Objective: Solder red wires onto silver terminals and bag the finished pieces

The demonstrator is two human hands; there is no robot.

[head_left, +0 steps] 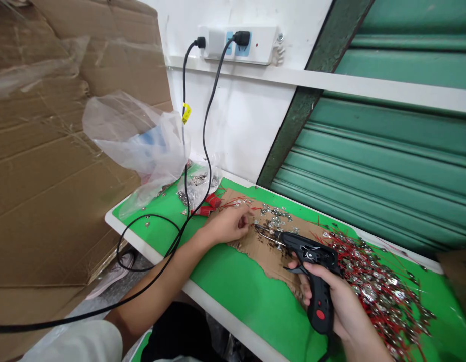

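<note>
My right hand (331,291) is wrapped round the grip of a black soldering gun (311,251), with fingers at its trigger. The gun points left, and its thin metal tip ends just short of my left fingertips. My left hand (235,222) is closed in a pinch over a brown cardboard sheet (265,256); what it holds looks like a thin red wire, mostly hidden by the fingers. Small round metal discs (276,217) lie loose beyond the tip. Dark burn marks stain the cardboard beneath the tip.
A heap of metal discs with red wires (372,291) covers the right of the green table (233,286). Red wire bundles (208,205) and a plastic bag of metal parts (198,183) lie behind my left arm. Black cables (204,125) hang from a wall socket (238,45). A large carton (59,201) stands left.
</note>
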